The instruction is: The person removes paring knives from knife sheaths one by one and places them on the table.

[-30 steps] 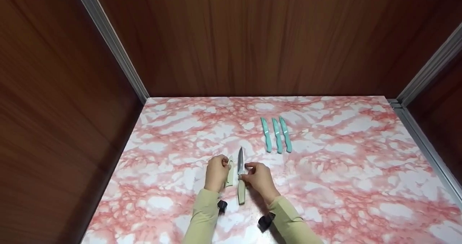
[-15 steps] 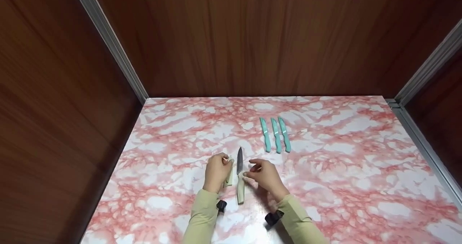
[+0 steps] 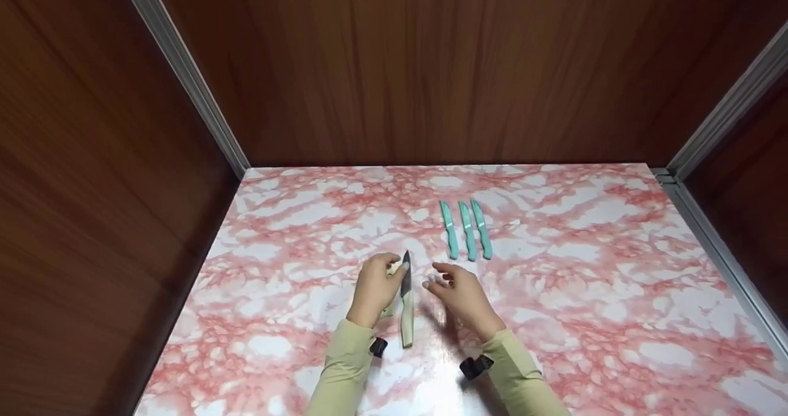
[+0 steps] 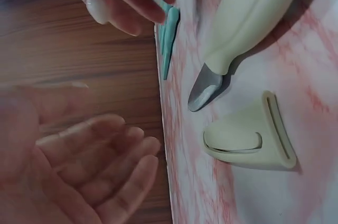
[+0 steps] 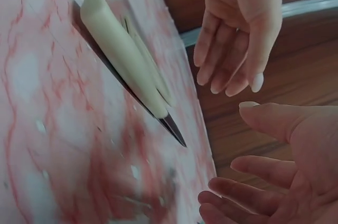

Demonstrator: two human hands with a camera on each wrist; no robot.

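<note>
A knife (image 3: 407,320) with a pale green handle and bare metal blade lies on the table between the two hands, its tip pointing away. Left of it lies its pale green sheath (image 4: 237,134), mostly covered by the left hand in the head view. My left hand (image 3: 377,287) hovers above the sheath, fingers loosely bent and holding nothing. To the right of the knife, my right hand (image 3: 463,293) is raised off the table, its fingers apart and nothing between them. Neither hand touches the knife.
Three turquoise knives (image 3: 468,231) lie side by side beyond the right hand. The red-and-white marbled table (image 3: 585,293) is bounded by a brown wood panel (image 3: 431,65) at the back and panels at both sides.
The right hand has let go of the knife and moved right and up. The left hand has lifted off the sheath, its thumb swinging toward the blade. Knife and sheath stay in place.
</note>
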